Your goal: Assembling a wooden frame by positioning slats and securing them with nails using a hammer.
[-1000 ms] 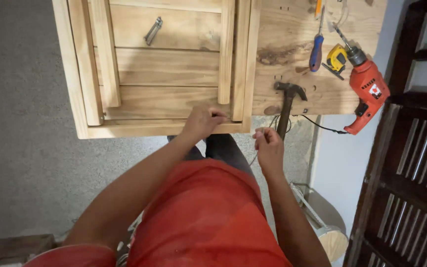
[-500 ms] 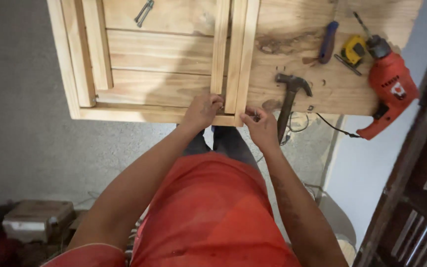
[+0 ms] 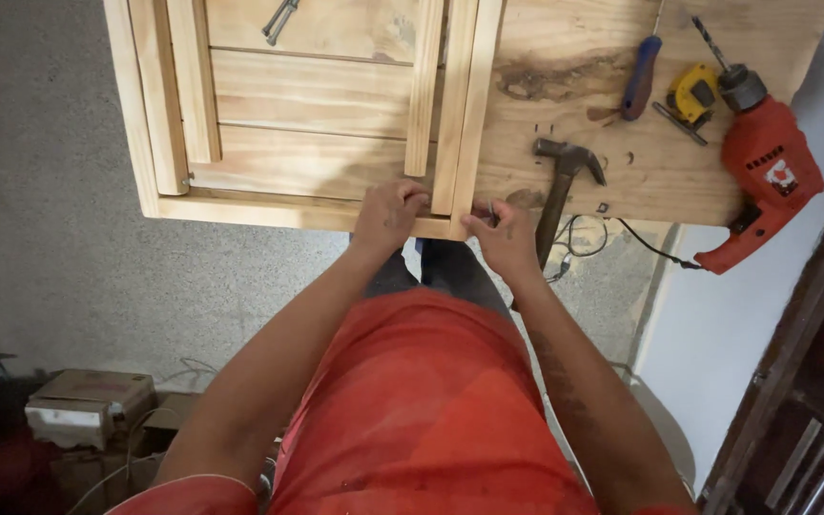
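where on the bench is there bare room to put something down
Bare board between the frame's right rail and the screwdriver. Crowded to the right: hammer, tape measure, drill. Both hands fill the near edge.

Pale yellow pine frame (image 3: 183,205), red drill (image 3: 765,176), yellow tape measure (image 3: 693,93), blue-handled screwdriver (image 3: 641,81), orange-red shirt (image 3: 431,420).
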